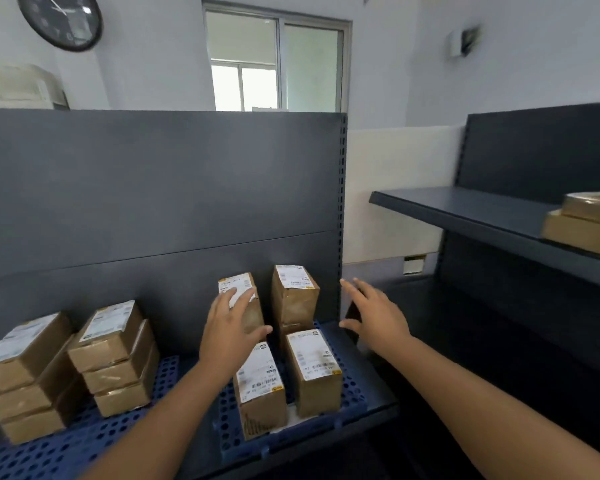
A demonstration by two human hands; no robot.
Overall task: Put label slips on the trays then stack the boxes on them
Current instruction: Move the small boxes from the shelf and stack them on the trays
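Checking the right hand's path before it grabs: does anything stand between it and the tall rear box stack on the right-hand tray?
Nothing visible does. The right hand hangs open just right of the rear box stack, with only a bare gap between them. The left hand rests on the neighbouring box to the stack's left.

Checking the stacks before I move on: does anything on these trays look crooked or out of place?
Nothing looks spilled or damaged. The three-box stack on the left tray looks staggered, each box offset from the one above. The left hand rests on a rear box on the right tray.
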